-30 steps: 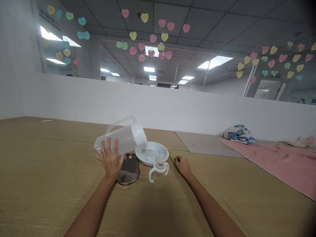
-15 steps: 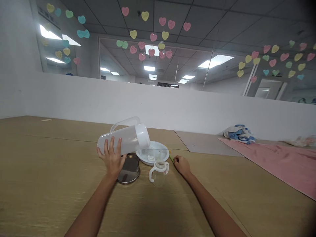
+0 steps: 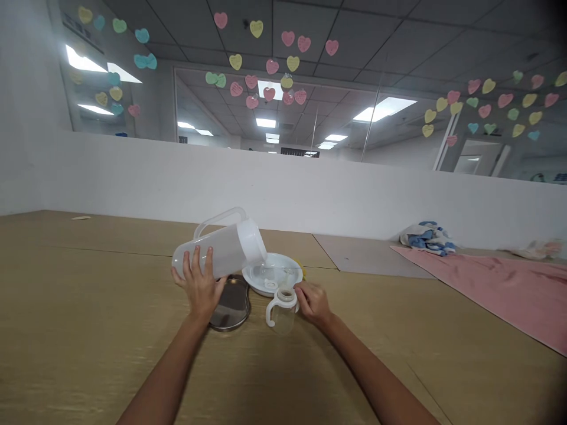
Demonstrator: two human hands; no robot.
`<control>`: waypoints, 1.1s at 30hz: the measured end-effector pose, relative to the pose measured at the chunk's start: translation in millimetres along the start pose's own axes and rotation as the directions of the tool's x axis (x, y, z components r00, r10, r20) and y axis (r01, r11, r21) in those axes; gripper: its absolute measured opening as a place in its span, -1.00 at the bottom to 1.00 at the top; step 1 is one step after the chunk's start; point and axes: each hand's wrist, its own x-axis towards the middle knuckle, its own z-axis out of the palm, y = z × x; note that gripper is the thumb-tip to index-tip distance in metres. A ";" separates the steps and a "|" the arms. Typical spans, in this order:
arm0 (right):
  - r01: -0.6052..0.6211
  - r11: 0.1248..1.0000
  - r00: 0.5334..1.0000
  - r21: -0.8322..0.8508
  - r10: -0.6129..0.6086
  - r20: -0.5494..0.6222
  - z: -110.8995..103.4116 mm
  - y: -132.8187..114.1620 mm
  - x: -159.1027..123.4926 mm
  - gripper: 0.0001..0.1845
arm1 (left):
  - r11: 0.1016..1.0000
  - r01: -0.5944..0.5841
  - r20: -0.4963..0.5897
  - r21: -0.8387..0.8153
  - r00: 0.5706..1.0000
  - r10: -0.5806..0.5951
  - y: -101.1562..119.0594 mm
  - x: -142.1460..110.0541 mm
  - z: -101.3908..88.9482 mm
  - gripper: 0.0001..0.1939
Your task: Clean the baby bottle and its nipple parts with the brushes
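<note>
The fingers [image 3: 195, 265] of the left hand [image 3: 201, 292] wrap a translucent white plastic pitcher [image 3: 217, 251], tilted over a round white plastic dish [image 3: 287, 262]. The right hand's [image 3: 313, 304] fingers [image 3: 303, 292] curl against a clear two-handled plastic cup [image 3: 281, 313], no firm grip visible. A dark oval metal tray [image 3: 233, 304] lies between, near the far edge of the light wooden tabletop [image 3: 110, 307].

My inventory from here: one left hand [image 3: 199, 289], one right hand [image 3: 313, 304], one clear plastic pitcher [image 3: 217, 252], one white dish [image 3: 254, 276], one steel tray [image 3: 234, 310], one two-handled cup [image 3: 282, 313], one desk [image 3: 110, 324], one pink mat [image 3: 487, 289], one blue-and-white cloth [image 3: 427, 239].
</note>
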 end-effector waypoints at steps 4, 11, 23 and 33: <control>-0.042 0.998 0.998 -0.050 0.040 -0.044 0.6 -0.7 0.5 -0.66 | 1.000 0.019 -0.026 -0.016 0.999 -0.020 2.0 0.9 0.8 -0.18; 0.060 0.998 0.998 -0.027 -0.059 0.029 0.7 -0.3 -0.4 -0.61 | 0.987 0.057 -0.031 -0.153 0.998 -0.063 1.7 -1.0 6.8 0.03; 0.159 0.978 0.987 -0.132 -0.160 0.001 4.2 4.3 0.9 -0.62 | 0.975 -0.181 -0.076 -0.130 0.982 0.173 -3.1 -5.6 13.4 -0.09; 0.192 0.969 0.981 -0.157 -0.196 -0.008 -0.5 4.3 1.4 -0.61 | 0.968 -0.240 -0.098 -0.079 0.968 0.232 -6.4 -6.7 13.5 -0.07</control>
